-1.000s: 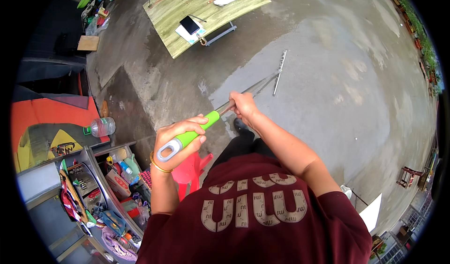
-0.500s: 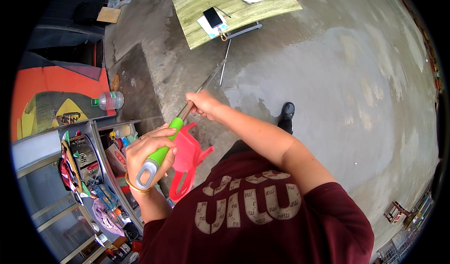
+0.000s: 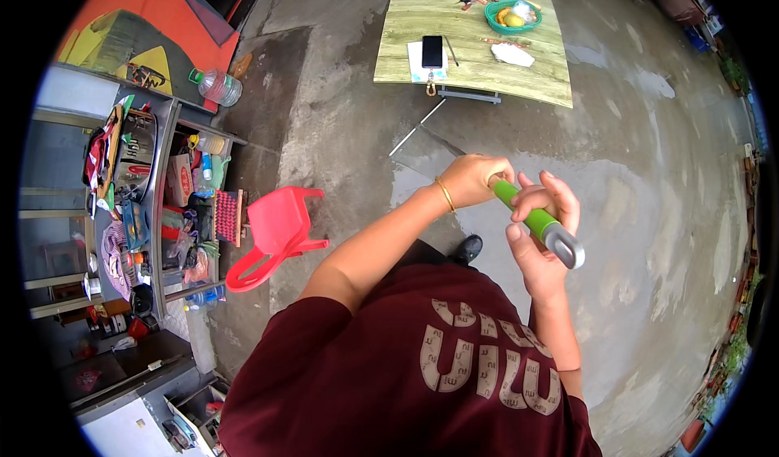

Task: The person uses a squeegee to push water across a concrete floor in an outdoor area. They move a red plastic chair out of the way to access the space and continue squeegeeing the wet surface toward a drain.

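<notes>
My left hand [image 3: 479, 177], with a gold bangle at the wrist, grips the metal pole of a long-handled floor tool just ahead of its green grip. My right hand [image 3: 544, 226] is curled round the green grip [image 3: 506, 192] near its grey looped end [image 3: 567, 246]. The pole runs away from me to a thin metal crossbar [image 3: 415, 128] lying on the wet concrete floor [image 3: 633, 238], short of the wooden table's front edge.
The wooden table [image 3: 471, 19] holds a phone, papers and a green basket. A red plastic chair [image 3: 268, 222] stands at my left beside cluttered shelves [image 3: 174, 222] and a large water bottle [image 3: 219, 88]. Plants [image 3: 734, 351] line the right rim.
My hands have traded places: my left hand moved forward onto the metal pole, my right back onto the green grip. The grip end swung right, and the view turned left.
</notes>
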`<move>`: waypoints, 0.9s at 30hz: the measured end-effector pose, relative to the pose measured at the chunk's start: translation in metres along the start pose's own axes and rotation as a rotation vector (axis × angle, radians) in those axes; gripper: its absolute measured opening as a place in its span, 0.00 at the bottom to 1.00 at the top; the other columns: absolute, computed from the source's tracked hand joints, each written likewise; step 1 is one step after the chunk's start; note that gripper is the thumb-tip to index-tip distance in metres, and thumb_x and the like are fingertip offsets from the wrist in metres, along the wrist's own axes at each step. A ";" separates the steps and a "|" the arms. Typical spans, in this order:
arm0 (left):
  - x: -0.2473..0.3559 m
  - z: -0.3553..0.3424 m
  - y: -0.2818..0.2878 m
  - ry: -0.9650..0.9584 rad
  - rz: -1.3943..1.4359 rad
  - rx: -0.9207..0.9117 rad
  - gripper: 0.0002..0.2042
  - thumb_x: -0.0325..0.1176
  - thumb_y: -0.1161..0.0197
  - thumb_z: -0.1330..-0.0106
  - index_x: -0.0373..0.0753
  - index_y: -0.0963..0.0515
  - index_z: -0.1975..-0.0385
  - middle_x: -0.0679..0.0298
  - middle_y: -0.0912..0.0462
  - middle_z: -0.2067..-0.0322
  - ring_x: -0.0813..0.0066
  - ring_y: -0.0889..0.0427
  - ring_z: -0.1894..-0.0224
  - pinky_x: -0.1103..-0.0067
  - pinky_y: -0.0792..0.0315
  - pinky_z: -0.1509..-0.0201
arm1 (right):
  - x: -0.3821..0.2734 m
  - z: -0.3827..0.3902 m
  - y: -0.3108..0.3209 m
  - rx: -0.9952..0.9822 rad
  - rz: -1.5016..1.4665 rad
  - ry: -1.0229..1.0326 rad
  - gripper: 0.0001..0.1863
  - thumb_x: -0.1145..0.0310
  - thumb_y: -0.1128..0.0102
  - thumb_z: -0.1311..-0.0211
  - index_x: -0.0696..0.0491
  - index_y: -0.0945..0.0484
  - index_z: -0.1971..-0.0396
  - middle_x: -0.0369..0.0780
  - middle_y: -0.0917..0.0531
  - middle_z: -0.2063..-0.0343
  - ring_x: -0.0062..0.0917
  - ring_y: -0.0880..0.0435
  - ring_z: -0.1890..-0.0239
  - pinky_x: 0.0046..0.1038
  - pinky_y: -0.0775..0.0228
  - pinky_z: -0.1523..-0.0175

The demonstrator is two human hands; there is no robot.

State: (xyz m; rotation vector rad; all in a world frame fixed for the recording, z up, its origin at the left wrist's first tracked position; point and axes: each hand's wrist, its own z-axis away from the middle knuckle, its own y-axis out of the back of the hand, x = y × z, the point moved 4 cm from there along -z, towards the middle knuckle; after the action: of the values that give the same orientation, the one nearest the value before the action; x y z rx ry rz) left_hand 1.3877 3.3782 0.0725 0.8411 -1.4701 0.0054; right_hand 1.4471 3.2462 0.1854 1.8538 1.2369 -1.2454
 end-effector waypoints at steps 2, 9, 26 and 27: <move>0.006 -0.005 -0.021 -0.123 -0.080 0.026 0.06 0.29 0.36 0.45 0.44 0.24 0.68 0.66 0.19 0.71 0.64 0.19 0.64 0.70 0.27 0.60 | 0.007 0.006 0.021 0.144 -0.126 -0.052 0.25 0.73 0.39 0.43 0.54 0.35 0.46 0.34 0.28 0.75 0.25 0.27 0.62 0.40 0.37 0.42; 0.012 0.017 -0.028 -0.030 0.074 0.072 0.10 0.28 0.36 0.47 0.43 0.22 0.63 0.66 0.21 0.71 0.68 0.19 0.65 0.73 0.26 0.61 | -0.035 -0.030 0.076 0.057 -0.437 0.098 0.23 0.69 0.43 0.46 0.53 0.37 0.50 0.32 0.34 0.87 0.19 0.35 0.83 0.27 0.38 0.71; -0.187 0.077 0.009 0.756 -0.014 0.573 0.08 0.33 0.35 0.44 0.40 0.21 0.67 0.55 0.17 0.70 0.57 0.18 0.66 0.70 0.26 0.60 | 0.107 -0.224 -0.054 -0.594 -0.721 -0.388 0.13 0.67 0.47 0.42 0.51 0.39 0.81 0.33 0.36 0.90 0.18 0.40 0.89 0.26 0.41 0.80; -0.190 0.054 0.018 0.698 -0.060 0.632 0.07 0.32 0.35 0.44 0.40 0.21 0.67 0.56 0.17 0.70 0.57 0.18 0.66 0.70 0.26 0.61 | 0.102 -0.244 -0.051 -0.580 -0.741 -0.371 0.11 0.70 0.47 0.43 0.53 0.37 0.81 0.34 0.34 0.89 0.18 0.39 0.89 0.27 0.40 0.79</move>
State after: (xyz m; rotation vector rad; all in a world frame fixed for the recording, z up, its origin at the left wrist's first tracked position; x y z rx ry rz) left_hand 1.3029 3.4553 -0.0894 1.2294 -0.7701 0.6824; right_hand 1.5069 3.5091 0.1899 0.7205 1.8798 -1.3017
